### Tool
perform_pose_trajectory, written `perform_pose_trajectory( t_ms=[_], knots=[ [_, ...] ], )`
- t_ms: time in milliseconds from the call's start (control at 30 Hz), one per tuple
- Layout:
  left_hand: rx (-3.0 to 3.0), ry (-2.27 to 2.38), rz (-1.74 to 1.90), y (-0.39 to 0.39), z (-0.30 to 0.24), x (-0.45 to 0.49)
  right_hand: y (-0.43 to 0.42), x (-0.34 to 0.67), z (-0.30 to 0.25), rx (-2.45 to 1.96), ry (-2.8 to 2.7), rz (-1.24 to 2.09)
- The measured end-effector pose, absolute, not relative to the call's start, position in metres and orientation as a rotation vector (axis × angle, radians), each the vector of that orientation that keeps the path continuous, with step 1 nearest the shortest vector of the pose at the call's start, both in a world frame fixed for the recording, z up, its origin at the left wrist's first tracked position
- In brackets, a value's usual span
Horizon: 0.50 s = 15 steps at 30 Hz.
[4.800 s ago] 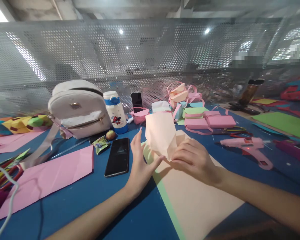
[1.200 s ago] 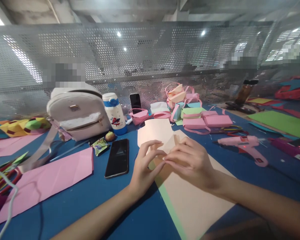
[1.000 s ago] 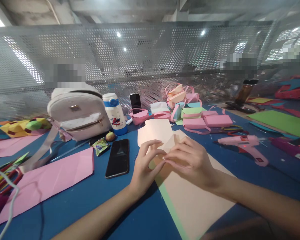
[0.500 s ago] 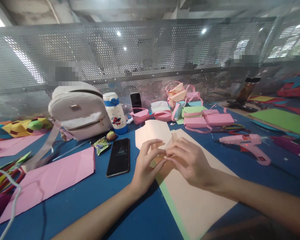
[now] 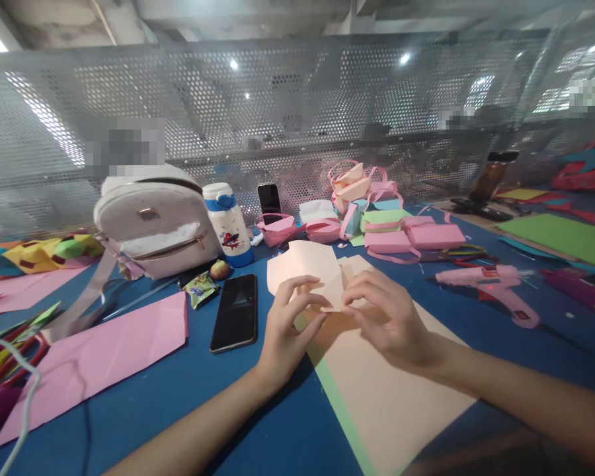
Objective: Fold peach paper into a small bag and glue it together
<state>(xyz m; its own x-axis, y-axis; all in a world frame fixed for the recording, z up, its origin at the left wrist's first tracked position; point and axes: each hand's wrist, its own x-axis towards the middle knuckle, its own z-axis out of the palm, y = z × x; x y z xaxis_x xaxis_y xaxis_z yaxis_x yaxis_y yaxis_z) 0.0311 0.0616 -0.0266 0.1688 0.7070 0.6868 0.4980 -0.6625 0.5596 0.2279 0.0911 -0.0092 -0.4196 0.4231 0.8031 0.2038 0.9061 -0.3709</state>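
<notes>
My left hand [image 5: 293, 324] pinches the near left edge of a folded piece of peach paper [image 5: 305, 261] between thumb and fingers. My right hand [image 5: 384, 314] grips the same edge a little to the right, its fingertips close to the left ones. The piece has a creased upright flap, and its far part spreads out beyond my hands. Below it lies a large peach sheet [image 5: 391, 403], with a green sheet [image 5: 340, 413] showing along its left side. My fingers partly hide the fold.
A black phone [image 5: 235, 314], a snack packet [image 5: 201, 289] and a pink sheet [image 5: 104, 357] lie to the left. Behind stand a white backpack [image 5: 153, 215] and a bottle [image 5: 229, 228]. Several small paper bags [image 5: 387, 241] sit at the back. A pink glue gun [image 5: 493, 281] lies right.
My right hand has slid slightly right along the folded edge, so more of the peach paper shows between the hands. My left hand has hardly moved.
</notes>
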Motion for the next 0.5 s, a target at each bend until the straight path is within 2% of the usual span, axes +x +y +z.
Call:
perform_pose_trajectory(
  t_ms=[500],
  knots=[
    [2.476, 1.179, 1.529, 0.062, -0.021, 0.025, 0.112, 0.255, -0.003, -0.45, -2.232, 0.099]
  ],
)
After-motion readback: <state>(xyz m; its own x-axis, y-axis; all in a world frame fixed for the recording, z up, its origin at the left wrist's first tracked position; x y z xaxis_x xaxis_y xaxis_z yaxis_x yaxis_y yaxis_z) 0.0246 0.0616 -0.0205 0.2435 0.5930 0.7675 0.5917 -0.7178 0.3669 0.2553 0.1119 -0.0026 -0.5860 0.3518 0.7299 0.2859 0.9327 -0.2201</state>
